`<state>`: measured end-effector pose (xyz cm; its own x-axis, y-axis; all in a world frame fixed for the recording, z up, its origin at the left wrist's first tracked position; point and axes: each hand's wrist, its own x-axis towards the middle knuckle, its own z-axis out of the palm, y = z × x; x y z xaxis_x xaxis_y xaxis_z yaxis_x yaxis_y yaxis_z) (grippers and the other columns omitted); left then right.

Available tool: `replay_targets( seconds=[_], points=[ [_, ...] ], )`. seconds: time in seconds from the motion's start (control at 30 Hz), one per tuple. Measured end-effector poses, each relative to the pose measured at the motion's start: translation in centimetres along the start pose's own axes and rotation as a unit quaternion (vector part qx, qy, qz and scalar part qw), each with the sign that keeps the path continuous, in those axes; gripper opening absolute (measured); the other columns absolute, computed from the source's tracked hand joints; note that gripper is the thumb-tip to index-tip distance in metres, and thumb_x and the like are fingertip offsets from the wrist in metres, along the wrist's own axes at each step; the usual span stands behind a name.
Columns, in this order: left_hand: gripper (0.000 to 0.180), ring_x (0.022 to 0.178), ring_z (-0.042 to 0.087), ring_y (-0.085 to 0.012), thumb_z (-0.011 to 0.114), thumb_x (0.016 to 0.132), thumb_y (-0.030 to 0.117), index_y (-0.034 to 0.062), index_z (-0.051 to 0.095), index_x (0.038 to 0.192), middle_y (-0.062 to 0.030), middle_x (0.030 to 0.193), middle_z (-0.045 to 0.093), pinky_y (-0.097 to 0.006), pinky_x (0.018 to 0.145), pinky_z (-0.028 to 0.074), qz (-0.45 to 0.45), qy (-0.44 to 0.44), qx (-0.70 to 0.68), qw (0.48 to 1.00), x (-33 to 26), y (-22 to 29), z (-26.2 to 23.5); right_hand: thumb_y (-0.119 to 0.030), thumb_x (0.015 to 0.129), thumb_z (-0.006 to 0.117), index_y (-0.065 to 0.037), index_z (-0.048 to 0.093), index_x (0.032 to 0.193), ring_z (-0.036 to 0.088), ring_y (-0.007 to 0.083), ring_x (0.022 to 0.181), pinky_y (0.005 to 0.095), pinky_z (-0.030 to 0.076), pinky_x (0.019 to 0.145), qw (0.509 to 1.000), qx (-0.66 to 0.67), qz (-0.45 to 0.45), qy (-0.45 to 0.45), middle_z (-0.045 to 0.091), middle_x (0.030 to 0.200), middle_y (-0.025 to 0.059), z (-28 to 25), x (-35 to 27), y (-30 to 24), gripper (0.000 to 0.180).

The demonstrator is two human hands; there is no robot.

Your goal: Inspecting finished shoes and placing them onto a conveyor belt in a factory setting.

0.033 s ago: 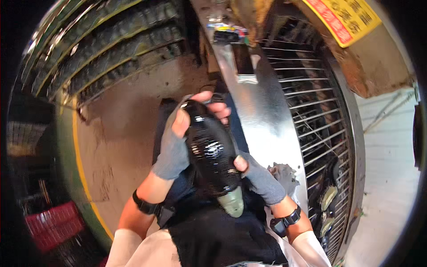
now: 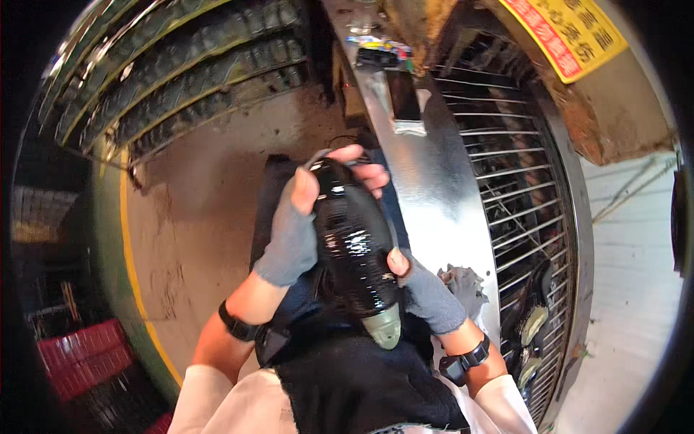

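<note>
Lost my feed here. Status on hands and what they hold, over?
Left hand and right hand, both in grey fingerless gloves, grip one glossy black spindle-shaped bobbin, pale tip toward the body. Metal ledge and wire cage close on the right.

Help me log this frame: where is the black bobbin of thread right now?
In the head view the black bobbin sits at centre, gripped between the left hand and right hand, just left of the shiny metal rail.

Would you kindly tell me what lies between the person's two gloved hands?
In the head view, a glossy black spindle-shaped object lies between the left hand and right hand, touching both.
</note>
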<state>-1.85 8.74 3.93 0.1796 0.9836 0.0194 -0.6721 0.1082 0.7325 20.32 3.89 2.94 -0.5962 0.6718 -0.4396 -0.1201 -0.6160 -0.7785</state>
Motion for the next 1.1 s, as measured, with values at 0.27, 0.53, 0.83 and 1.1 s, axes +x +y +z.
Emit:
replay_targets(
  seconds=[0.27, 0.53, 0.83, 1.1],
  points=[
    [0.063, 0.122, 0.066, -0.0257, 0.064, 0.103, 0.052, 0.0014, 0.063, 0.141, -0.0151, 0.132, 0.072, -0.037, 0.109, 0.049, 0.011, 0.111, 0.431, 0.895, 5.2, -2.9, -6.3, -0.054, 0.089, 0.081, 0.004, 0.061, 0.138, 0.076, 0.0298, 0.102, 0.0414, 0.065, 0.092, 0.98, 0.138, 0.016, 0.141, 0.075, 0.118, 0.0194, 0.1, -2.1, -1.1, 0.078],
    [0.055, 0.115, 0.069, -0.022, 0.061, 0.107, 0.045, 0.0011, 0.064, 0.14, -0.0113, 0.128, 0.073, -0.034, 0.101, 0.055, -0.1, 0.04, 0.076, 0.991, 4.4, 2.9, -5.6, -0.087, 0.088, 0.057, 0.007, 0.051, 0.146, 0.074, 0.0445, 0.11, 0.0528, 0.062, 0.099, 0.975, 0.196, 0.002, 0.108, 0.07, 0.122, 0.0344, -1.5, 1.1, 0.9, 0.111],
    [0.079, 0.12, 0.066, -0.0191, 0.029, 0.112, 0.066, 0.0047, 0.042, 0.161, -0.0172, 0.143, 0.065, -0.034, 0.104, 0.056, -0.008, -0.048, 0.138, 0.989, 0.9, 4.0, -3.4, -0.078, 0.099, 0.05, 0.003, 0.052, 0.148, 0.077, 0.0387, 0.1, 0.0503, 0.067, 0.088, 0.987, 0.136, -0.001, 0.087, 0.071, 0.125, 0.0255, 3.5, 4.6, 3.6, 0.094],
    [0.075, 0.12, 0.066, -0.019, 0.027, 0.114, 0.061, 0.0037, 0.045, 0.159, -0.0174, 0.14, 0.067, -0.034, 0.104, 0.056, -0.003, -0.055, 0.118, 0.992, 0.6, 4.4, -3.3, -0.082, 0.094, 0.053, 0.004, 0.05, 0.15, 0.075, 0.0416, 0.104, 0.052, 0.065, 0.093, 0.985, 0.163, 0.011, 0.061, 0.069, 0.129, 0.0273, 2.4, 5.0, 5.0, 0.102]
  ],
)
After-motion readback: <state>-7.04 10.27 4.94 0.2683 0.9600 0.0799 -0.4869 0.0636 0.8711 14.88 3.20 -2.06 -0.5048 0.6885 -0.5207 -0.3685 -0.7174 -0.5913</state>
